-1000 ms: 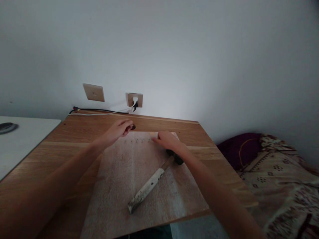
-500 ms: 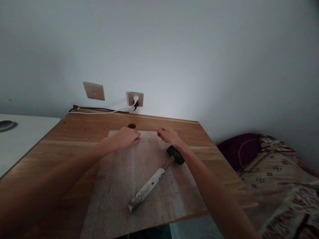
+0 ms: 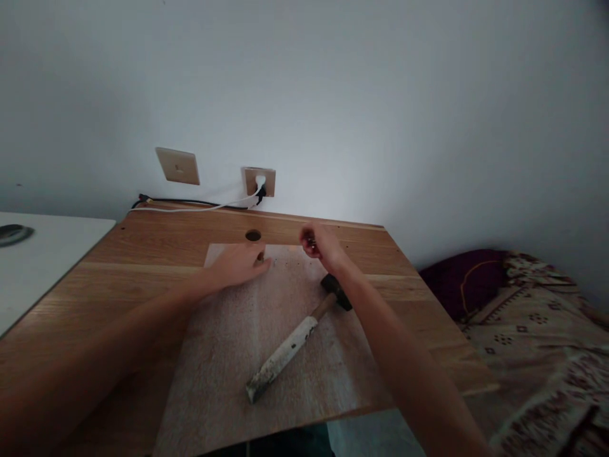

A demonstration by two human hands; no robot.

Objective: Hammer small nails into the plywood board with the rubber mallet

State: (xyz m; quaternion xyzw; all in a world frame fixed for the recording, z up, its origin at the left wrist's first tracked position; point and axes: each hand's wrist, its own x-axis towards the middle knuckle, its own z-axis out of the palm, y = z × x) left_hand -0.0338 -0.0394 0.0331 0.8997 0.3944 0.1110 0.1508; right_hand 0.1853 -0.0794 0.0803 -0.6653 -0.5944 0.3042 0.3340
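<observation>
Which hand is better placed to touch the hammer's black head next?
Probably the right hand. It's nearer the hammer's black head, though it seems to hold something small and shiny. The left hand is farther away, over the board's other side.

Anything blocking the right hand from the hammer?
Nothing visible stands between the right hand and the hammer. The hammer lies on the board, its head close beside the right forearm in this view.
</observation>
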